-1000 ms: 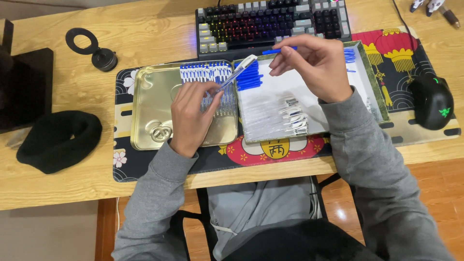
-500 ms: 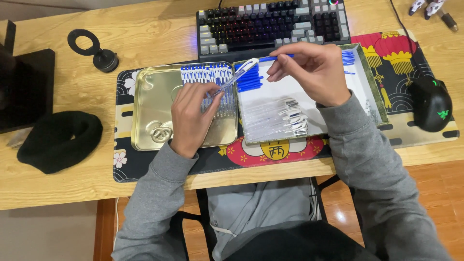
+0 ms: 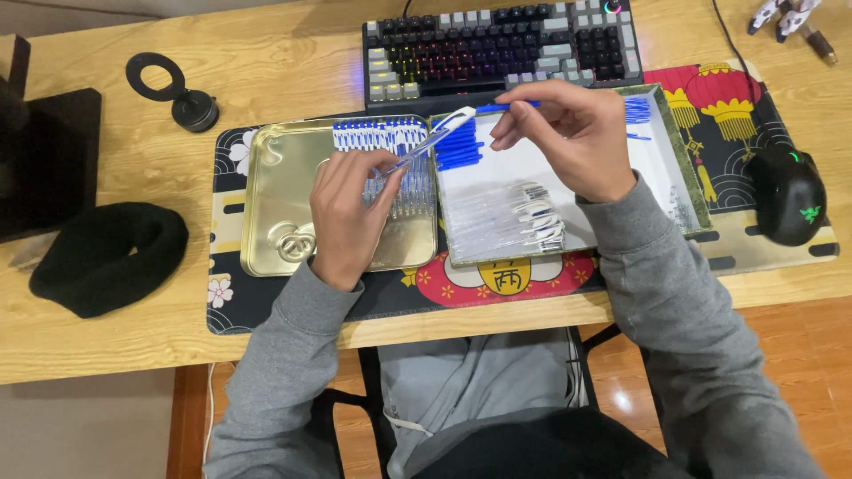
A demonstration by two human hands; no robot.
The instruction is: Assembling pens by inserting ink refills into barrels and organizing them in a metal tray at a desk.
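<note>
The clear pen barrel (image 3: pixel 426 142) slants up and to the right over the seam between the gold tin (image 3: pixel 275 191) and the white tray (image 3: pixel 661 164), its white tip toward the right hand (image 3: pixel 568 133). The left hand (image 3: pixel 348 208) pinches its lower end. The right hand pinches a blue refill (image 3: pixel 506 106), lying level, its left end just beside the barrel's tip.

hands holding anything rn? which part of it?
Left hand pinches a clear pen barrel at its lower end; right hand holds a thin blue refill by one end in its fingertips.
</note>
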